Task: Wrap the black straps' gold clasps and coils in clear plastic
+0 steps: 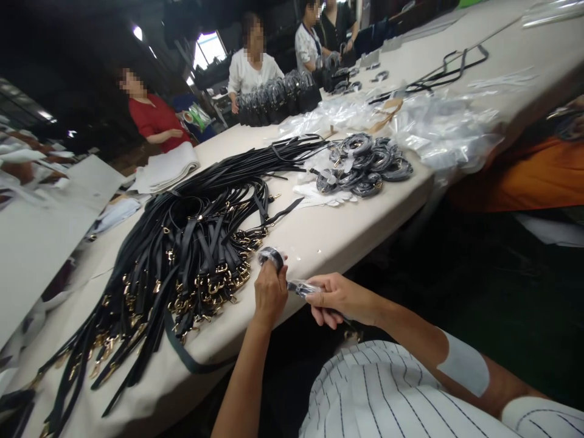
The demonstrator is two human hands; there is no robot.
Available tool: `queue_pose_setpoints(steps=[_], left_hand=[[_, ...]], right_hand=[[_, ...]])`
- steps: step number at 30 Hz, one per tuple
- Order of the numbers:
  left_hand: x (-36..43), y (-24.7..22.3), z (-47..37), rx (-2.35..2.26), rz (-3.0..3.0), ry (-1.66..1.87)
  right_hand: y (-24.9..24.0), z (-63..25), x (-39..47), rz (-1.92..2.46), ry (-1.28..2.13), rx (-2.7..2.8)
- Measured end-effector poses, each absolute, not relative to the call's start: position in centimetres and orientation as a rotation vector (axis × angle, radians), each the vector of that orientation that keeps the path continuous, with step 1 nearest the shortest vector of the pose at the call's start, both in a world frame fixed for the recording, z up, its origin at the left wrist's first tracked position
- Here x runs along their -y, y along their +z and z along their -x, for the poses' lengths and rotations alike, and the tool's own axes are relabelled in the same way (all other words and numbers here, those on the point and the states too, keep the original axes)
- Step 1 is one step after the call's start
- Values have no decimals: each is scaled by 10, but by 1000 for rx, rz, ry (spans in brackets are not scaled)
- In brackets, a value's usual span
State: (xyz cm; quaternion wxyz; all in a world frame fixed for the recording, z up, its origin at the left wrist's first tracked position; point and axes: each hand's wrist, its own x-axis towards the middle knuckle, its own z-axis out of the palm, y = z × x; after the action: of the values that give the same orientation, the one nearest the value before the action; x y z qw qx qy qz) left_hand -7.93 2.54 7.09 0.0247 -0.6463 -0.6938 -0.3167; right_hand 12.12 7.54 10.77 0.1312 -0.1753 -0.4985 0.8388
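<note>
My left hand is closed around a small coil of black strap with clear plastic on it, just above the table's front edge. To its right, my right hand pinches a plastic-wrapped length of black strap between thumb and fingers. Whether this length joins the coil is hidden by my left hand. A dark strand with a gold-coloured metal piece hangs below my right hand. Close by on the left lies a large heap of black straps with gold-coloured buckles and clasps.
Several wrapped strap coils are piled beyond my hands on the cloth-covered table. Clear plastic bags lie behind them. Folded white cloth sits at the far left edge. Co-workers stand across the table near black bags.
</note>
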Motion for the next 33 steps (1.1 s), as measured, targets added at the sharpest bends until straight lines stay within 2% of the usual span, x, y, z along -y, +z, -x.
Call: queue_pose_setpoints(steps=[8,13,17,20,25,33], left_hand=[[5,58,58,2230,2282,-885],[20,70,31,2435,2496,-1250],[27,75,12,2578,2395,-1702],[31,76,1,2651,2319,-1937],[31,71,-5,2821,2115,-2038],[20,104,-13,2788,2152,-2074]], right_hand=[[114,-128,-94,502,2534,924],[105,-124,-113,612,2655,416],[98,-122,-120,681,2709,-26],[94,-122,-114,652,2688,-111],[88,-121,-97,462,2520,211],[93,-147,-97,445,1716,1663]])
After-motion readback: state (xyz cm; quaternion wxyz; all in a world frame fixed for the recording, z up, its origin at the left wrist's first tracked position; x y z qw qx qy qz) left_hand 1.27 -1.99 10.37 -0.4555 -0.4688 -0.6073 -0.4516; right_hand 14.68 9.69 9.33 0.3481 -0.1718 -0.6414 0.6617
